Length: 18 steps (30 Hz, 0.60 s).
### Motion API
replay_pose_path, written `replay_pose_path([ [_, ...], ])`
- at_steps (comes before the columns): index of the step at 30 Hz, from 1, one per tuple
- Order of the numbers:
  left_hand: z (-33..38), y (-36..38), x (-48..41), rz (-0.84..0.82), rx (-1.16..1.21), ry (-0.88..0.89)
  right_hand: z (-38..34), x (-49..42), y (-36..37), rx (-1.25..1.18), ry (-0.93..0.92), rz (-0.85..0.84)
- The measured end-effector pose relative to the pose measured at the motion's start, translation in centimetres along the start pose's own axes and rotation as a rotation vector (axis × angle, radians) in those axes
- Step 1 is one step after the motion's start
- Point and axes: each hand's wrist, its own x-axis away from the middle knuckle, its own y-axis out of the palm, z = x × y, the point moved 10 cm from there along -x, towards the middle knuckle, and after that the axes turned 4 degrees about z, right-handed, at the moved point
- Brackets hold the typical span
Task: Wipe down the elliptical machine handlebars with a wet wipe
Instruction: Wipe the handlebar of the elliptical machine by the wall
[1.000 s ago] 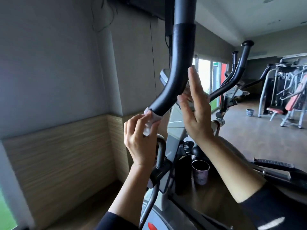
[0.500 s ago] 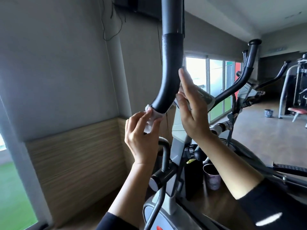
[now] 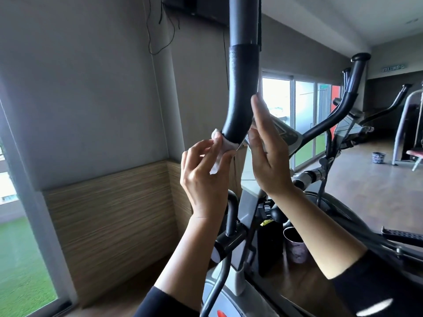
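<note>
**A:** Entry, fingers first. Left ones?

**B:** Left fingers (image 3: 207, 146) curled, thumb and fingertips pinching a white wipe (image 3: 223, 148). The wipe is bunched round the lower end of the black foam grip on the near handlebar (image 3: 240, 99), just where the bar bends. One fold sticks out to the left of the bar and another hangs down inside the palm.

**A:** Right ones?

**B:** Right fingers (image 3: 261, 117) straight and pressed together, pointing up. The tips lie against the right side of the same grip, above the wipe. Whether the palm touches the bar, I cannot tell.

**A:** Hands as a whole?

**B:** Left hand (image 3: 203, 179) below the bend, back of the hand towards me. Right hand (image 3: 269, 163) just beside it, on edge, holding nothing. Both forearms raised, dark sleeves (image 3: 375, 284) pushed back.

**A:** Further out?

**B:** Grey console (image 3: 287, 132) behind the right hand. Second handlebar (image 3: 345, 106) to the right, well apart, untouched. A cup (image 3: 295, 248) stands on the floor by the machine's base. Wood panel (image 3: 109, 213) on the lower wall to the left, window (image 3: 16, 255) beyond it.
</note>
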Motion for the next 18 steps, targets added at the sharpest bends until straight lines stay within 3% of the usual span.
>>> replay_pose_path([
  [18, 1.2, 0.8, -1.6, -0.117, 0.04, 0.01, -0.3, 0.5, 0.0, 0.005, 0.05, -0.036],
])
